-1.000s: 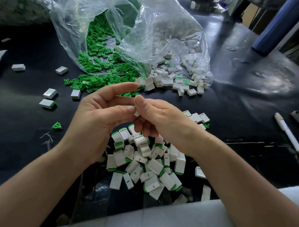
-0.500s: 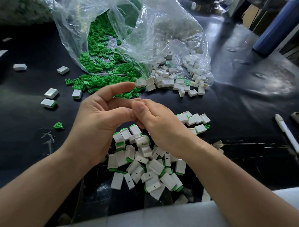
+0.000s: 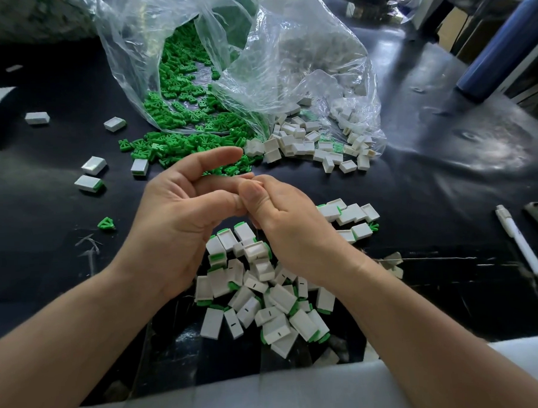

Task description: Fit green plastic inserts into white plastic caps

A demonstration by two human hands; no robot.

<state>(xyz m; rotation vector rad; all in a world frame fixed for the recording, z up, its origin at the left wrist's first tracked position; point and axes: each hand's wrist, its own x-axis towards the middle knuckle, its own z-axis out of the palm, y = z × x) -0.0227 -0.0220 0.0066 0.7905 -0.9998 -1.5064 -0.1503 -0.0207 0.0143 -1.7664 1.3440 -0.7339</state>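
Green plastic inserts (image 3: 178,143), small ribbed triangular pieces, spill in a heap from a crinkled clear plastic bag (image 3: 285,49) onto the glossy black bench (image 3: 445,165), just beyond the fingers and to their left. A single stray insert (image 3: 106,223) lies well left of the fingers, with a few loose boxy white caps (image 3: 94,165) scattered beyond it. The left hand (image 3: 182,213) is raised above the bench, its fingers (image 3: 216,155) gently curved, forefinger stretched out, thumb tip pressed against the right thumb. The right hand (image 3: 287,224) has its fingers curled in together, meeting the left at the tips. Whatever sits between them is hidden, so I cannot tell whether either hand is clamped on a piece. Below the fingers lies a pile of fitted caps (image 3: 259,296), smooth white rectangular shells with green edges showing. Beyond and right of the fingers, white plastic caps (image 3: 305,143), hollow and open-faced, tumble out from under the clear plastic. A smaller cluster of fitted pieces (image 3: 348,214) sits just right of the fingers. Far right lie a slim white pen (image 3: 522,248) and, further back, a dark blue cylinder (image 3: 501,48).
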